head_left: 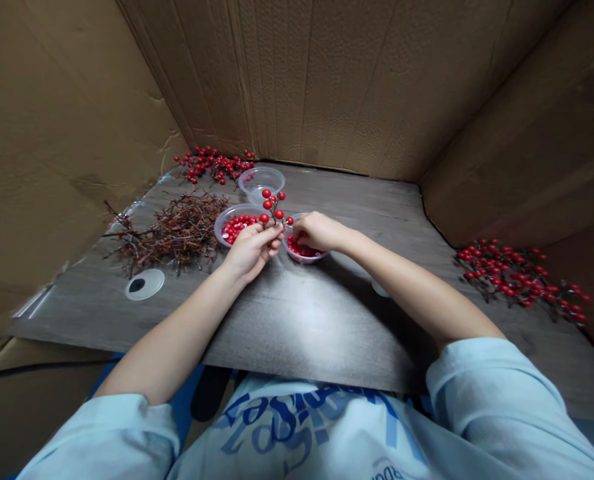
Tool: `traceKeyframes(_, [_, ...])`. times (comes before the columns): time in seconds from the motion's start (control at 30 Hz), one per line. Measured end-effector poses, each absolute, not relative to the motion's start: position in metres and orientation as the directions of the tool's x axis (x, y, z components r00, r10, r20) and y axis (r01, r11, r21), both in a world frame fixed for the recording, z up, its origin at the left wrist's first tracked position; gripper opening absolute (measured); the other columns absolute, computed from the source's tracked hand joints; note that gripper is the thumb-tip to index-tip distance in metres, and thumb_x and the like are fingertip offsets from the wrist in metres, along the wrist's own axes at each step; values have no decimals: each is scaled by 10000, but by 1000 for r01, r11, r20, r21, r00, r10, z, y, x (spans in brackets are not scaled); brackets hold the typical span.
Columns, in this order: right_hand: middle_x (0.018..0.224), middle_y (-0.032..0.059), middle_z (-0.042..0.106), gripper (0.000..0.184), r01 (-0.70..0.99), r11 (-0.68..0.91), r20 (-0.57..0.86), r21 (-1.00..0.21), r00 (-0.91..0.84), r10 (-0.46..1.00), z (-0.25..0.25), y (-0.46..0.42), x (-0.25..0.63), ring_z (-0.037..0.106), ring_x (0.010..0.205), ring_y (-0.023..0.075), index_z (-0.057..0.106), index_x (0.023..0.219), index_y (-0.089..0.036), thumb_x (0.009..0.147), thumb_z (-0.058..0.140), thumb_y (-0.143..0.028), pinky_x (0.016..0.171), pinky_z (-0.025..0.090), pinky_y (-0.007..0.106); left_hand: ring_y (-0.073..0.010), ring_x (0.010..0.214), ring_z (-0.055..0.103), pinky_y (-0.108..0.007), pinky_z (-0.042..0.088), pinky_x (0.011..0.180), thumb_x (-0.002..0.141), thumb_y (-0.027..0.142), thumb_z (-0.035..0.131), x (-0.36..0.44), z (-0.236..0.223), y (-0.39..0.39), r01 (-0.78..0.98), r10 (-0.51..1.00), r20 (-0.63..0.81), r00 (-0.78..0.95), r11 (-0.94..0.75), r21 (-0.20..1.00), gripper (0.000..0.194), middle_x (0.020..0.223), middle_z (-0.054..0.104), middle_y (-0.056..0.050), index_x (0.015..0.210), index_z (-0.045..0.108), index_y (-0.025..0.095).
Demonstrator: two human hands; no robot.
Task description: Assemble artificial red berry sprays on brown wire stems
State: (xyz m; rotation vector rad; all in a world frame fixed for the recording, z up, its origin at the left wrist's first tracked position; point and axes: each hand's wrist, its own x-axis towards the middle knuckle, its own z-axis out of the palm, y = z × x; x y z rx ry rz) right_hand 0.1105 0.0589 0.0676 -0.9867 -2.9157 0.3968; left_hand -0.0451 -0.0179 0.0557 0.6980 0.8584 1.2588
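Note:
Pinched in the fingers of my left hand [255, 248] is a small artificial berry sprig [271, 203], upright, with several red berries on its tips. My right hand [321, 231] reaches into a clear plastic bowl of red berries [304, 256], its fingers curled down among them. Whether those fingers hold a berry is hidden. Left of it, partly behind my left hand, stands a second clear bowl [220, 227] with red beads and some white bits. A third clear bowl [262, 179] sits behind, seemingly without berries.
A heap of bare brown twigs [177, 230] lies at the left. Finished-looking red berry sprigs are piled at the back left [214, 165] and at the right [519, 273]. A white disc with a dark spot [145, 285] rests near the twigs. Cardboard walls [327, 87] enclose the grey table [297, 327].

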Motion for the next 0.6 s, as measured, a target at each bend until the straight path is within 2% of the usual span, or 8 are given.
traceKeyframes(0.1, [757, 42, 666, 150, 600, 727, 15, -335, -768, 641, 83, 56, 119, 561, 676, 112, 666, 800, -123, 684, 576, -93, 635, 381, 207, -16, 461, 434, -116, 274, 371, 546, 214, 754, -44, 57, -19, -502, 981, -164, 100, 192, 843, 273, 590, 520, 19, 688, 549, 103])
traceKeyframes(0.2, [727, 39, 656, 134, 585, 654, 84, -479, -711, 698, 94, 53, 132, 566, 649, 107, 652, 803, -109, 685, 589, -118, 618, 405, 211, -16, 460, 430, -113, 273, 369, 549, 221, 754, -43, 58, -20, -498, 981, -158, 116, 195, 845, 274, 587, 513, 21, 700, 558, 102])
traceKeyframes(0.33, [773, 39, 662, 201, 415, 518, 115, -748, -688, 717, 92, 52, 148, 585, 681, 113, 630, 889, -124, 702, 599, -194, 638, 458, 236, -17, 458, 424, -116, 269, 370, 548, 227, 753, -42, 59, -21, -494, 980, -156, 122, 196, 847, 276, 582, 504, 24, 686, 548, 104])
traceKeyframes(0.4, [786, 32, 669, 205, 323, 425, 95, -846, -692, 716, 89, 50, 154, 591, 687, 112, 635, 877, -139, 699, 614, -237, 640, 472, 242, -18, 459, 426, -119, 269, 371, 551, 230, 750, -41, 58, -22, -486, 981, -154, 119, 193, 853, 273, 582, 503, 24, 680, 545, 105])
traceKeyframes(0.6, [703, 6, 662, 208, 195, 220, 33, -956, -671, 741, 93, 34, 158, 568, 599, 87, 656, 791, -136, 634, 690, -268, 559, 454, 213, -20, 457, 422, -120, 275, 373, 541, 223, 756, -39, 56, -22, -478, 981, -155, 117, 193, 857, 274, 568, 499, 22, 678, 556, 95])
